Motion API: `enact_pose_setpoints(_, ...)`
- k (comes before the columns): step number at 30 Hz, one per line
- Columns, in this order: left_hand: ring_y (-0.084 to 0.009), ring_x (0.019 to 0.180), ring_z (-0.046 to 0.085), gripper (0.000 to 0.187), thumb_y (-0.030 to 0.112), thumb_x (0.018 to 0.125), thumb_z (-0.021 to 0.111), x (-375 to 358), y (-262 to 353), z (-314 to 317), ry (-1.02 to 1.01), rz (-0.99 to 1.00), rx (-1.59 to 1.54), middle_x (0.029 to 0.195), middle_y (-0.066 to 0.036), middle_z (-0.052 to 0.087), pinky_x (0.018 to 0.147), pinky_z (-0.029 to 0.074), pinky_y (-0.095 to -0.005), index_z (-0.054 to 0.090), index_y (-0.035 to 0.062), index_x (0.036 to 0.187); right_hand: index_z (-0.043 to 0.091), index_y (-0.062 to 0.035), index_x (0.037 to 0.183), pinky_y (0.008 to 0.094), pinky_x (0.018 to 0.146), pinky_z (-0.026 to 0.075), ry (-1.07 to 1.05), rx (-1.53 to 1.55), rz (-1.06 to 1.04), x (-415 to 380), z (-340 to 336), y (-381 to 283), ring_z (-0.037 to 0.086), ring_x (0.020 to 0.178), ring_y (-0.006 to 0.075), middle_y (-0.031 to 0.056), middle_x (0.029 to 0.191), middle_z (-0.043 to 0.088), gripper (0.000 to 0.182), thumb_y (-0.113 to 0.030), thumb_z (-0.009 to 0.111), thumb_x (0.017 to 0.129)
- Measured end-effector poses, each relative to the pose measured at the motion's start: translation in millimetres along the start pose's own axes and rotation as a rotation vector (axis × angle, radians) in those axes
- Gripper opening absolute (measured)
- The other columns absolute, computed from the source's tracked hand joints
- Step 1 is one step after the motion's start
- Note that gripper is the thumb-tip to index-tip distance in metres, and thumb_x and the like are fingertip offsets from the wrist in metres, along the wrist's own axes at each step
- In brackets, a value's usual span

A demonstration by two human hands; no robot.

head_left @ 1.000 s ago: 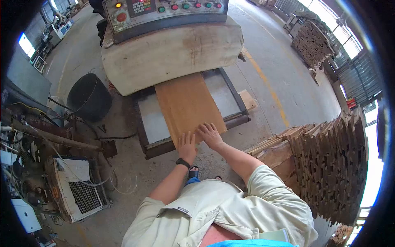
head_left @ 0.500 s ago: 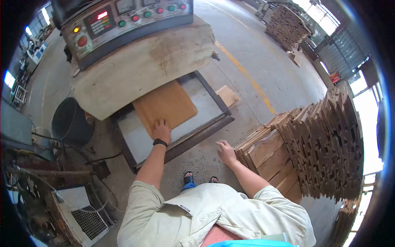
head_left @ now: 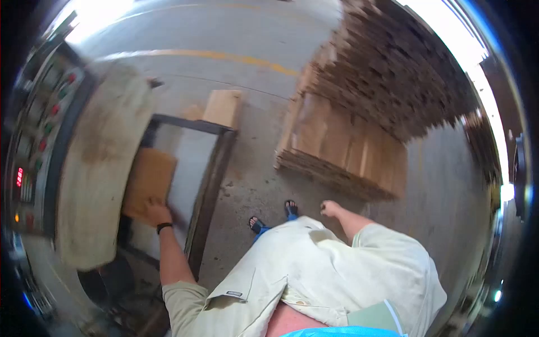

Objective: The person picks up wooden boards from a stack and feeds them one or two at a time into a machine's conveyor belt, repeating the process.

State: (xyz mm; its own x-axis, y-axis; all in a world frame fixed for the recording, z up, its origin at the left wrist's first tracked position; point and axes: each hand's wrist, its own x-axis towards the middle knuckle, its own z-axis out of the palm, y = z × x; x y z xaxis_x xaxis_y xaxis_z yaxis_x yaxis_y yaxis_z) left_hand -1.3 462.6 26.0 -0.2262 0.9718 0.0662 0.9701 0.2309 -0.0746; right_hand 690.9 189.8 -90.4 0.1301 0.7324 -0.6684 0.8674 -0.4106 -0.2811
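My left hand (head_left: pixel 156 210), with a dark band on the wrist, lies with its fingers spread on a flat brown wooden panel (head_left: pixel 150 180). The panel rests on the pale bed (head_left: pixel 193 140) of a dark-framed machine, and its far part passes under the machine's cream cover (head_left: pixel 101 163). My right hand (head_left: pixel 330 208) hangs free beside my body, its fingers curled in a loose fist with nothing visible in them. It is nearest to a stack of wooden panels (head_left: pixel 342 135), apart from it.
A control panel (head_left: pixel 42 129) with buttons and a red display is at the left. A wooden block (head_left: pixel 223 108) sits beyond the frame's corner. Tall piles of rough boards (head_left: pixel 393 67) stand behind the stack. A dark bucket (head_left: pixel 106 281) is below the machine.
My view has swung to the right, so the machine now sits further left. My left hand stays on the panel. My right hand has drawn back toward my body, its fingers more curled.
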Motion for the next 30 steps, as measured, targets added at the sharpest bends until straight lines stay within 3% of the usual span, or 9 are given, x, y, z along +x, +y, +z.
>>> enact_pose_setpoints(2, -0.0395, 0.125, 0.050, 0.057, 0.032, 0.090, 0.068, 2.8, 15.2, -26.3, -0.079, -0.098, 0.100, 0.139, -0.024, 0.047, 0.105, 0.041, -0.0523, 0.051, 0.0109, 0.140, 0.070, -0.0078, 0.110, 0.0412, 0.084, 0.055, -0.003, 0.137, 0.094, -18.7, -6.1, -11.4, 0.069, 0.098, 0.0307, 0.0154, 0.106, 0.072, 0.040, -0.022, 0.075, 0.073)
enact_pose_setpoints(5, -0.0423, 0.124, 0.050, 0.058, 0.031, 0.090, 0.069, 10.6, 16.0, -19.5, -0.039, -0.051, 0.080, 0.143, -0.024, 0.045, 0.105, 0.042, -0.0506, 0.050, 0.0081, 0.140, 0.068, -0.0072, 0.116, 0.0392, 0.087, 0.054, 0.098, 0.240, 0.079, -35.6, -4.7, -16.6, 0.069, 0.100, 0.0290, 0.0138, 0.108, 0.072, 0.042, -0.022, 0.073, 0.077)
enact_pose_setpoints(8, -0.0431, 0.125, 0.049, 0.056, 0.028, 0.091, 0.068, 12.1, 53.9, -25.7, -0.082, -0.101, -0.071, 0.141, -0.025, 0.047, 0.106, 0.042, -0.0493, 0.050, 0.0039, 0.139, 0.067, -0.0069, 0.117, 0.0389, 0.088, 0.054, 0.107, 0.350, 0.113, -49.2, -5.2, -13.3, 0.068, 0.101, 0.0286, 0.0133, 0.109, 0.072, 0.042, -0.022, 0.074, 0.078)
enact_pose_setpoints(11, -0.0416, 0.127, 0.049, 0.053, 0.022, 0.091, 0.068, -6.2, 112.7, -28.1, 0.052, 0.207, -0.209, 0.138, -0.025, 0.051, 0.107, 0.043, -0.0463, 0.052, -0.0005, 0.135, 0.066, -0.0071, 0.118, 0.0381, 0.087, 0.053, 0.111, 0.438, 0.159, -67.5, -5.5, 6.8, 0.068, 0.100, 0.0276, 0.0124, 0.107, 0.071, 0.042, -0.022, 0.074, 0.080)
enact_pose_setpoints(15, -0.0398, 0.123, 0.053, 0.045, 0.015, 0.088, 0.068, -71.5, 232.3, -44.1, -0.066, 0.375, -0.570, 0.132, -0.024, 0.056, 0.104, 0.044, -0.0451, 0.057, -0.0005, 0.129, 0.067, -0.0075, 0.115, 0.0378, 0.085, 0.054, 0.137, 0.481, 0.220, -89.4, 12.0, 68.5, 0.068, 0.098, 0.0269, 0.0123, 0.106, 0.071, 0.041, -0.022, 0.076, 0.078)
enact_pose_setpoints(19, -0.0409, 0.116, 0.056, 0.040, 0.011, 0.085, 0.069, -153.0, 331.5, -26.5, -0.063, 0.522, -0.705, 0.124, -0.022, 0.059, 0.101, 0.046, -0.0461, 0.061, 0.0024, 0.123, 0.071, -0.0072, 0.104, 0.0392, 0.081, 0.055, 0.177, 0.462, 0.199, -108.5, 56.2, 171.9, 0.069, 0.094, 0.0277, 0.0145, 0.103, 0.072, 0.035, -0.024, 0.078, 0.074)
enact_pose_setpoints(23, -0.0395, 0.116, 0.057, 0.040, 0.012, 0.083, 0.070, -224.1, 411.4, -18.7, -0.298, 0.475, -0.763, 0.121, -0.020, 0.062, 0.100, 0.046, -0.0446, 0.063, 0.0045, 0.122, 0.072, -0.0086, 0.111, 0.0410, 0.086, 0.055, 0.081, 0.392, 0.273, -124.3, 55.2, 255.0, 0.069, 0.098, 0.0300, 0.0143, 0.108, 0.072, 0.043, -0.028, 0.079, 0.074)
enact_pose_setpoints(25, -0.0370, 0.111, 0.061, 0.041, 0.011, 0.082, 0.069, -245.1, 439.4, -7.4, -0.342, 0.509, -0.742, 0.116, -0.018, 0.065, 0.097, 0.049, -0.0429, 0.063, 0.0045, 0.123, 0.070, -0.0101, 0.115, 0.0397, 0.088, 0.055, 0.097, 0.426, 0.331, -133.7, 24.8, 275.4, 0.069, 0.100, 0.0296, 0.0132, 0.108, 0.072, 0.045, -0.029, 0.078, 0.076)
enact_pose_setpoints(30, -0.0283, 0.099, 0.069, 0.040, 0.007, 0.081, 0.069, -256.1, 495.9, -21.8, -0.420, 0.556, -0.799, 0.114, -0.015, 0.070, 0.089, 0.055, -0.0378, 0.065, 0.0043, 0.121, 0.069, -0.0076, 0.114, 0.0388, 0.087, 0.054, 0.364, 0.511, 0.198, -109.3, -95.5, 313.2, 0.068, 0.098, 0.0279, 0.0131, 0.104, 0.071, 0.039, -0.025, 0.076, 0.080)
